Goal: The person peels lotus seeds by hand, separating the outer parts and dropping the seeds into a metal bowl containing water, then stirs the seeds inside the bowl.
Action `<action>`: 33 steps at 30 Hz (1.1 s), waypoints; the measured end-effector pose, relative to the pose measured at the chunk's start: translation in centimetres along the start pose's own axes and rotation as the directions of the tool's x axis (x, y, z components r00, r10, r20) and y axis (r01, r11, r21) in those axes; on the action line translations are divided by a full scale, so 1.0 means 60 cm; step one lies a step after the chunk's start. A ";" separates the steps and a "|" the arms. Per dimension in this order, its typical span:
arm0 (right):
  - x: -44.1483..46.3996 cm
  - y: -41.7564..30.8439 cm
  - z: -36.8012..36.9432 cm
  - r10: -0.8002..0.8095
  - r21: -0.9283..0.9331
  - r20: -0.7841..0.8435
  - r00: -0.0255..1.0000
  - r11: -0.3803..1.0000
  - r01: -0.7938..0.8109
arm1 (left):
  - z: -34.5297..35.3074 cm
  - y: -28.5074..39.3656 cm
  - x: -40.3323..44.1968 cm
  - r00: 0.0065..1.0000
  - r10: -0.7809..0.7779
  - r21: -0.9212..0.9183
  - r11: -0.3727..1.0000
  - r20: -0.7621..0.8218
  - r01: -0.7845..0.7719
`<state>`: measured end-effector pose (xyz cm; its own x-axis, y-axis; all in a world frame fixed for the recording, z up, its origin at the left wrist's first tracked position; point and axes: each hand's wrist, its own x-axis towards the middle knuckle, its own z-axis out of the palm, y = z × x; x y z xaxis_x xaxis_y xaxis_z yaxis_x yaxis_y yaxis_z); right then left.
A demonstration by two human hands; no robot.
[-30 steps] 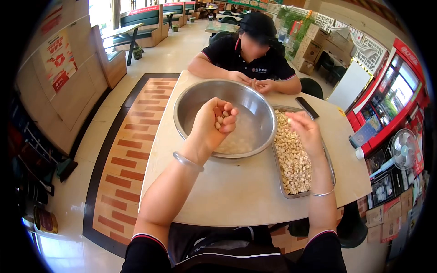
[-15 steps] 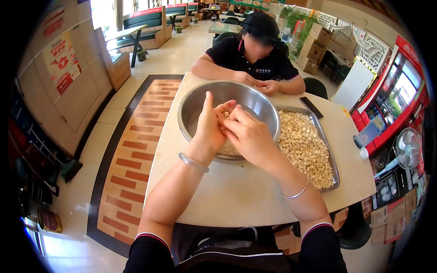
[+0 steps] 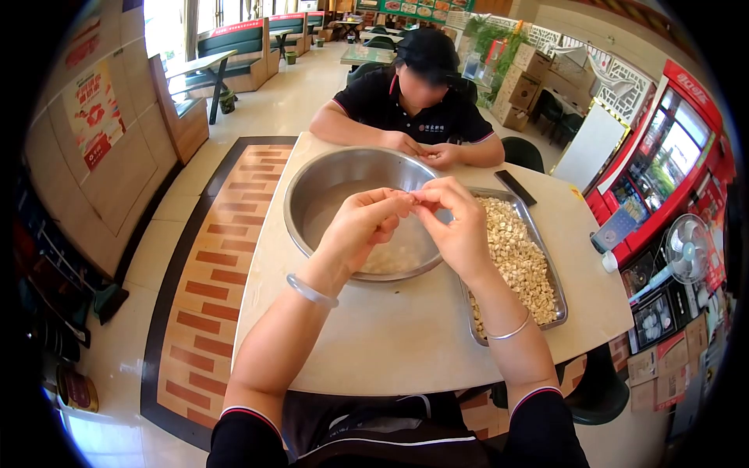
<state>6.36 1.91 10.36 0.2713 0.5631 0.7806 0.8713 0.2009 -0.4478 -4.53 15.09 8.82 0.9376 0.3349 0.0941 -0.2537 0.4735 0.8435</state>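
My left hand [image 3: 360,226] and my right hand [image 3: 459,226] meet fingertip to fingertip above a large steel bowl [image 3: 298,217]. Both are closed in a pinch; whatever sits between the fingertips is too small and covered to name. Cloudy water stands in the bowl, with small pale pieces [image 3: 394,259] at its bottom. To the right, partly behind my right forearm, a metal tray [image 3: 559,282] is heaped with small cream-coloured pieces [image 3: 519,257].
Across the table [image 3: 367,335] sits a person [image 3: 421,101] in a black cap, both hands together beyond the bowl's rim. A dark flat object [image 3: 516,188] lies behind the tray. A white fan [image 3: 686,249] and a red drinks fridge [image 3: 655,164] stand at the right.
My left hand, palm-up and more open before, has curled into a pinch. My right hand has turned, and their fingertips now meet. The view has shifted slightly.
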 end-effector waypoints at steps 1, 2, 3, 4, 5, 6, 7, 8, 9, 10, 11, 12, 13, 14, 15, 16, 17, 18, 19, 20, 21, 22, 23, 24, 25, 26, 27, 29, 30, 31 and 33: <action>-0.002 -0.001 -0.002 -0.028 -0.041 -0.015 0.999 0.999 0.027 | 0.001 -0.001 0.000 1.000 -0.002 0.033 0.999 -0.011 0.002; -0.004 -0.002 -0.003 -0.057 -0.083 -0.029 0.998 0.995 0.054 | 0.001 -0.001 -0.001 1.000 -0.006 0.028 1.000 0.006 0.006; -0.005 -0.004 -0.003 -0.086 -0.125 -0.041 0.995 0.989 0.081 | 0.000 0.000 -0.002 1.000 -0.009 0.022 1.000 0.023 0.009; -0.006 -0.004 -0.003 -0.097 -0.113 -0.055 0.994 0.989 0.090 | 0.000 0.000 -0.002 0.999 -0.012 0.016 1.000 0.041 0.012; -0.007 -0.005 -0.003 -0.107 -0.102 -0.068 0.992 0.990 0.100 | -0.001 0.000 -0.001 0.999 -0.016 0.011 1.000 0.047 0.015; -0.008 -0.005 -0.002 -0.117 -0.090 -0.080 0.990 0.990 0.109 | -0.002 -0.001 -0.001 0.999 -0.019 0.005 1.000 0.051 0.019; -0.010 -0.004 -0.002 -0.110 -0.065 -0.086 0.990 0.992 0.104 | -0.002 -0.002 -0.001 0.998 -0.022 -0.002 1.000 0.055 0.022; -0.012 -0.003 -0.003 -0.104 -0.040 -0.092 0.990 0.994 0.100 | -0.002 0.000 -0.001 0.998 -0.023 -0.027 0.999 0.066 0.025; -0.014 -0.001 -0.003 -0.097 -0.014 -0.097 0.991 0.995 0.096 | 0.000 0.001 -0.003 0.997 -0.025 -0.052 0.998 0.077 0.029; -0.016 0.001 -0.002 -0.056 0.069 -0.106 0.993 0.996 0.063 | 0.000 0.002 -0.004 0.996 -0.027 -0.076 0.997 0.088 0.033; -0.015 0.004 -0.001 -0.016 0.153 -0.112 0.994 0.988 0.034 | 0.000 0.004 -0.003 0.994 -0.027 -0.082 0.996 0.103 0.035; -0.016 0.008 0.000 0.024 0.235 -0.115 0.993 0.972 0.003 | 0.000 0.005 -0.003 0.993 -0.028 -0.088 0.995 0.117 0.039; -0.019 0.013 0.001 0.055 0.295 -0.106 0.993 0.955 -0.021 | 0.000 0.005 -0.003 0.991 -0.031 -0.094 0.995 0.131 0.043; -0.022 0.018 0.002 0.085 0.353 -0.096 0.992 0.935 -0.046 | 0.001 0.005 -0.005 0.992 -0.029 -0.069 0.997 0.123 0.038; -0.023 0.020 0.001 0.114 0.409 -0.084 0.990 0.910 -0.070 | 0.004 0.006 -0.007 0.993 -0.027 -0.044 0.999 0.115 0.032; -0.022 0.018 -0.003 0.085 0.335 -0.065 0.994 0.940 -0.058 | 0.006 0.007 -0.008 0.994 -0.025 -0.018 0.999 0.108 0.027; -0.021 0.015 -0.007 0.057 0.261 -0.043 0.997 0.964 -0.044 | 0.003 0.003 -0.006 0.994 -0.025 0.009 1.000 0.109 0.025; -0.020 0.010 -0.011 0.032 0.185 -0.019 0.999 0.982 -0.028 | -0.001 -0.001 -0.004 0.994 -0.026 0.037 0.999 0.110 0.022; -0.018 0.006 -0.016 -0.024 0.098 0.002 1.000 0.995 0.024 | -0.003 -0.003 -0.002 0.993 -0.027 0.066 0.998 0.111 0.020; -0.017 0.002 -0.022 -0.078 0.012 0.028 0.997 0.997 0.078 | -0.002 -0.005 -0.002 0.994 -0.021 0.073 0.997 0.106 0.013; -0.017 0.000 -0.028 -0.129 -0.073 0.059 0.990 0.988 0.133 | 0.004 -0.004 -0.004 0.995 -0.015 0.081 0.997 0.101 0.007; -0.019 0.001 -0.037 -0.116 -0.107 0.030 0.993 0.987 0.118 | 0.007 -0.003 -0.004 0.995 -0.010 0.088 0.996 0.096 0.001; -0.021 0.003 -0.049 -0.104 -0.141 0.000 0.995 0.985 0.103 | 0.005 -0.005 -0.003 0.995 -0.010 0.022 1.000 0.097 0.008; -0.024 0.008 -0.063 -0.093 -0.172 -0.029 0.995 0.981 0.087 | -0.002 -0.007 0.001 0.995 -0.009 -0.043 0.999 0.098 0.013; -0.030 0.020 -0.084 -0.057 -0.244 -0.036 0.998 0.969 0.046 | -0.011 -0.007 0.005 0.995 -0.006 -0.107 0.994 0.096 0.016; -0.040 0.038 -0.108 -0.020 -0.313 -0.044 0.999 0.950 0.005 | -0.017 -0.007 0.010 0.999 -0.030 -0.207 0.978 0.039 0.037; -0.059 0.063 -0.126 -0.006 -0.509 0.034 0.999 0.861 0.022 | -0.023 -0.008 0.014 0.998 -0.058 -0.310 0.949 -0.016 0.051; -0.105 0.107 -0.150 0.076 -0.819 0.171 0.982 0.565 0.099 | -0.034 -0.013 0.021 0.992 -0.128 -0.474 0.874 -0.016 0.105; -0.104 0.096 -0.143 0.129 -0.699 0.149 0.980 0.715 0.013 | -0.029 -0.012 0.020 0.991 -0.132 -0.467 0.877 -0.019 0.108; -0.093 0.074 -0.127 0.179 -0.550 0.139 0.974 0.832 -0.075 | -0.021 -0.008 0.019 0.991 -0.130 -0.461 0.881 -0.022 0.106; -0.066 0.013 -0.084 0.206 -0.166 0.119 0.971 0.969 -0.185 | -0.020 -0.011 0.018 0.993 -0.120 -0.448 0.888 -0.001 0.106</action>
<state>7.99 -4.21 9.09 0.3946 0.6835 0.6141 0.8615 -0.0429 -0.5059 -3.66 16.13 7.71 0.9608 0.2770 -0.0081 -0.2322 0.8210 0.5216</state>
